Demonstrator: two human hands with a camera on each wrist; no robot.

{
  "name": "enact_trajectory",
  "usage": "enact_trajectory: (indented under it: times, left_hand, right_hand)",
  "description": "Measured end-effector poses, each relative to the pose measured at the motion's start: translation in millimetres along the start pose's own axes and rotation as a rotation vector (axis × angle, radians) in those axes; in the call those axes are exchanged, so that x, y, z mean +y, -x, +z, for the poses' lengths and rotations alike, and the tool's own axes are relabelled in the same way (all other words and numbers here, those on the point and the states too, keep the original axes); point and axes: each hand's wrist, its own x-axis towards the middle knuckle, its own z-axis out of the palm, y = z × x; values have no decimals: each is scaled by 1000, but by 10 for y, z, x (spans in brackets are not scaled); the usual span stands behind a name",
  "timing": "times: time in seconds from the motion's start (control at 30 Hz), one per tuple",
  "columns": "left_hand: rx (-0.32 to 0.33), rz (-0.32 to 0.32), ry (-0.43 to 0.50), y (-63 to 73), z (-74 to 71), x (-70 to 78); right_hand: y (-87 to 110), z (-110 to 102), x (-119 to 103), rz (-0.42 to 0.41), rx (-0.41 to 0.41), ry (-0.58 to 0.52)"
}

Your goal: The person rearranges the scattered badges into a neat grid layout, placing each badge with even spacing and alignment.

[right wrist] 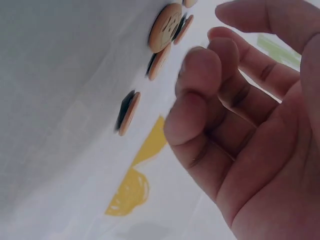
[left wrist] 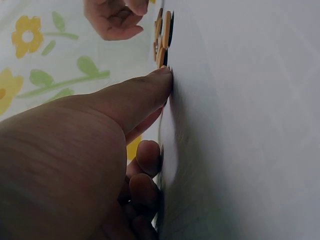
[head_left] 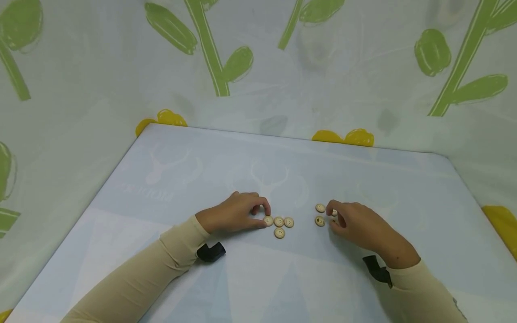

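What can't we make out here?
Head: buttons behind the right hand, partly covered by its fingers; count unclear.
Head: fine marks on button faces, too small.
Left wrist: button faces, seen nearly edge-on.
Left wrist: part of the right hand, cut off by the top edge.
Right wrist: topmost button, cut off by the top edge.

Head cam looks dn, wrist cams close, all incl. buttons.

Left grip — just beside edge-on buttons.
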Motion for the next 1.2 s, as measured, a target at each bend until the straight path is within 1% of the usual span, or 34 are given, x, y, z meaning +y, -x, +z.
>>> enact_trajectory:
  times: [0.23, 0.4, 0.57, 0.67, 0.77, 1.0, 1.2]
  left_hand:
    - [4, 10, -7, -20, 12, -11]
    - [7, 24, 8, -55, 48, 11]
    - [12, -1, 5, 3, 43, 9]
    - [17, 1, 3, 16, 24, 14]
    - [25, 15, 4, 12, 14, 21]
    - [37, 32, -1, 26, 0, 19]
    - [43, 44, -5, 28, -5, 23]
  right_hand:
    - [-1, 19, -116, 2, 21, 28]
    - [27, 64, -205, -39, 82, 89]
    - [-45, 133, -372, -86, 118, 115]
    - [-98, 152, -455, -97, 130, 126]
    - [-144, 156, -524, -87, 123, 126]
    - [-244, 174, -660, -60, 77, 98]
    - [-281, 223, -713, -73, 75, 87]
